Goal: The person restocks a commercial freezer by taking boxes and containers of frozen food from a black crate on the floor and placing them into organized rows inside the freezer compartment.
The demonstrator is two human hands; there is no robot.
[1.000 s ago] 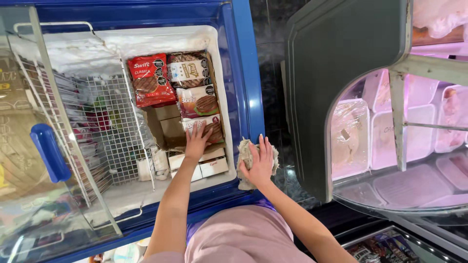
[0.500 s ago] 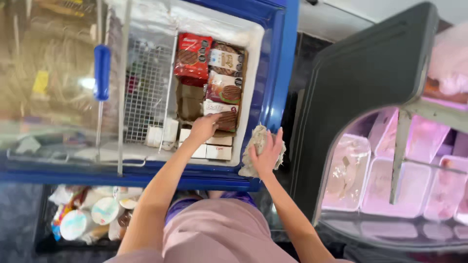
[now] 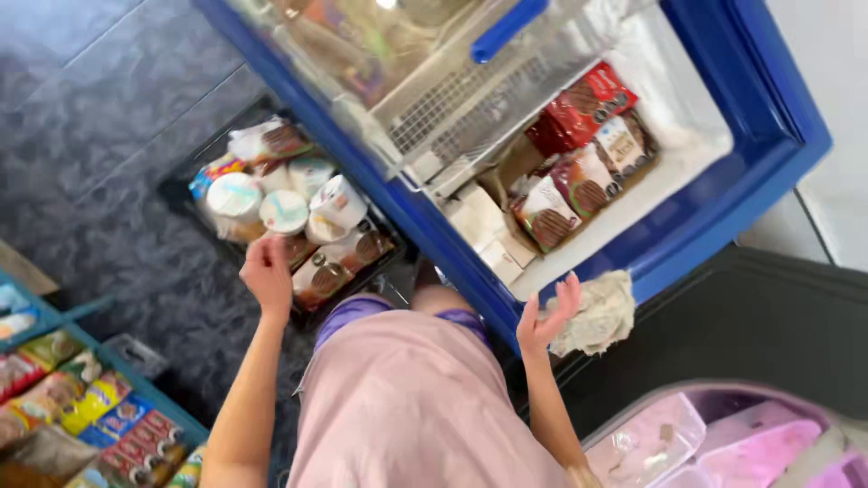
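So the left hand (image 3: 268, 274) is down over a black crate on the floor (image 3: 185, 167) that's stuffed with round white-lidded ice cream tubs (image 3: 285, 211) and a few brown-and-white wrapped packs (image 3: 336, 271). The fingers are curled in loosely right at the near edge of that pile, touching or almost touching a pack, but I honestly can't tell if they've actually got hold of anything.

The right hand (image 3: 545, 315) is up at the front rim of the blue chest freezer (image 3: 714, 221), fingers spread wide and pressed against a crumpled beige cloth (image 3: 597, 312) that sits on the rim. It's more a flat palm against it than a proper grip.

Inside the freezer, the clear sliding lid with the blue handle (image 3: 508, 27) is pushed over one side. The open side shows a red pack of chocolate biscuit ice creams (image 3: 579, 113) at the far end, more white-and-brown packs (image 3: 547, 217) next to it, and small white cartons (image 3: 484, 239) nearest the front wall.

Bottom left there's a blue-edged rack of colourful snack packets (image 3: 90, 407), well apart from the crate. Bottom right, a second cabinet with pink tubs under a curved clear lid (image 3: 723, 443).
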